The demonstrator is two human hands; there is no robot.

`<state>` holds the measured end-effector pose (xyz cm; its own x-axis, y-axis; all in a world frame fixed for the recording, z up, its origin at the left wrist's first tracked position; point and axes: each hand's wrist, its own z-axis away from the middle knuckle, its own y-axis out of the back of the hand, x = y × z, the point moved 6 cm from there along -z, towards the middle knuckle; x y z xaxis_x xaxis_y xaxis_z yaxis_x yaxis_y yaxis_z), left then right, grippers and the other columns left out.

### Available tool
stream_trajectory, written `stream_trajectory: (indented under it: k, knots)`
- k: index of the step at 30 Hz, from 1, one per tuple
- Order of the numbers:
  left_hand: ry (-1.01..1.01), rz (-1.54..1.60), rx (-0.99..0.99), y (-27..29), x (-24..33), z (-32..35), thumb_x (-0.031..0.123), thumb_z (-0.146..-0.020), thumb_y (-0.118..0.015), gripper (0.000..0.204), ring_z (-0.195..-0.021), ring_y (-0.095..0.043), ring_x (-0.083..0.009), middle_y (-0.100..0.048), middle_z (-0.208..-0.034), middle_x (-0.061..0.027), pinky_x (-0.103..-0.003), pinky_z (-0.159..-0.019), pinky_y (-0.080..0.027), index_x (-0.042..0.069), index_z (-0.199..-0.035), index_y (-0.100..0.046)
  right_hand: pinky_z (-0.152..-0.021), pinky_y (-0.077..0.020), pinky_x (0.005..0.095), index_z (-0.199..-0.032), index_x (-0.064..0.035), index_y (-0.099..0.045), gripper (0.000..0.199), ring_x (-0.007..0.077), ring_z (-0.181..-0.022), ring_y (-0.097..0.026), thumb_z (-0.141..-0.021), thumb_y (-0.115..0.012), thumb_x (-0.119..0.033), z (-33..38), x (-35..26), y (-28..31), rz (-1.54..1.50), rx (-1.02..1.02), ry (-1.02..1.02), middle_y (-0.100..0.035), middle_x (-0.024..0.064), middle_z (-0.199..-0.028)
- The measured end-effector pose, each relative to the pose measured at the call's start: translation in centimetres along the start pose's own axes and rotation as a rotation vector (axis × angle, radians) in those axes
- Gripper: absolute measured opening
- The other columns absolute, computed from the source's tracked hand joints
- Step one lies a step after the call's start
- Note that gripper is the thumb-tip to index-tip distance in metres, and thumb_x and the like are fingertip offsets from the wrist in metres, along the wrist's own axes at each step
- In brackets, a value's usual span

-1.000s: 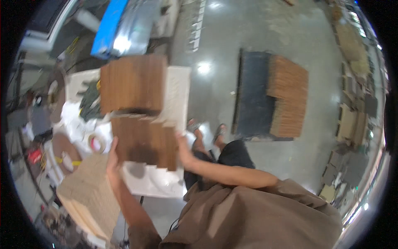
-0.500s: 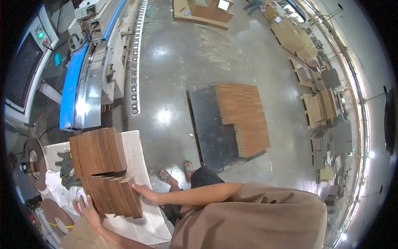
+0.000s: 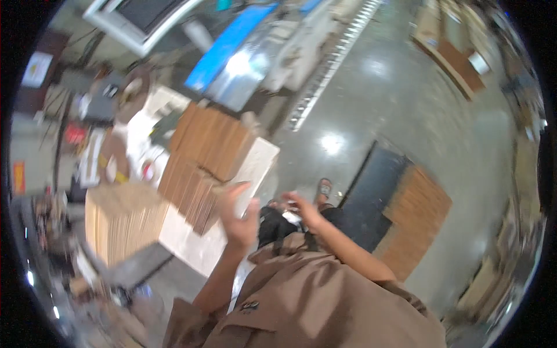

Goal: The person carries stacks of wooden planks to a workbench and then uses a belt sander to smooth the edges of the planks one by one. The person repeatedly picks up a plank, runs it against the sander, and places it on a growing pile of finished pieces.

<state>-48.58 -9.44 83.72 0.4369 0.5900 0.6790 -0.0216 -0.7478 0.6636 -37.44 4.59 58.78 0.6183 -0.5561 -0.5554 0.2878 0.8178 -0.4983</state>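
My left hand (image 3: 239, 219) is raised beside the near stack of brown wood-faced panels (image 3: 191, 188), thumb and fingers apart, nothing in it. A second brown stack (image 3: 212, 136) stands just beyond, both on a white board-topped table (image 3: 188, 243). In front of my body hovers my right hand (image 3: 303, 210), away from the panels; it looks loosely spread and bare, though blurred. Left of the stacks lie a white cloth (image 3: 139, 130), a dark grey-green glove (image 3: 165, 124) and a roll of tape (image 3: 149, 170).
A pale stack of panels (image 3: 130, 217) stands at the table's left. Beyond is a machine with a blue cover (image 3: 232, 46). On the floor to the right, a black sheet (image 3: 371, 197) lies beside brown stacked panels (image 3: 420, 214). More boards (image 3: 452, 52) lie farther back.
Both hands have come off the near brown stack and lifted toward my body. My view has turned left, so the scene appears tilted, and the pale stack now shows.
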Motion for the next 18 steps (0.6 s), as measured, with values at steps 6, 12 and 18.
stream_trajectory:
  k: [6,12,18]
  knots:
    - [0.661,0.568,0.116,-10.0,-2.9,5.3,0.038,-0.101,-0.063,0.051,-0.123,-0.057,-0.0212,-0.061,-0.133,-0.0125,-0.036,-0.107,-0.042,0.001,-0.137,-0.053,-0.118,-0.0331,0.0428,-0.149,-0.0013,-0.046,0.074,0.0289,-0.138,-0.048,-0.102,-0.048,-0.059,2.0,-9.9,9.1,0.083,0.030,0.114,-0.049,0.0144,-0.152]
    - [1.007,0.642,0.499,-12.3,-9.9,6.8,0.059,-0.104,-0.047,0.082,-0.148,-0.035,-0.0302,-0.037,-0.159,-0.0186,-0.042,-0.122,-0.027,-0.002,-0.156,-0.030,-0.120,-0.0286,0.0410,-0.153,0.0016,-0.040,0.083,0.0281,-0.144,-0.041,-0.099,-0.055,-0.060,-3.8,-20.0,6.6,0.365,-0.115,0.213,-0.045,0.0142,-0.155]
    - [1.015,0.795,0.644,-12.9,-13.8,3.7,0.074,-0.098,-0.042,0.105,-0.156,-0.013,-0.0324,-0.011,-0.170,-0.0184,-0.042,-0.127,-0.010,-0.003,-0.161,-0.010,-0.122,-0.0282,0.0435,-0.158,0.0017,-0.028,0.104,0.0345,-0.149,-0.035,-0.089,-0.064,-0.067,-14.6,-22.3,-2.2,0.620,-0.341,0.257,-0.034,0.0238,-0.161]
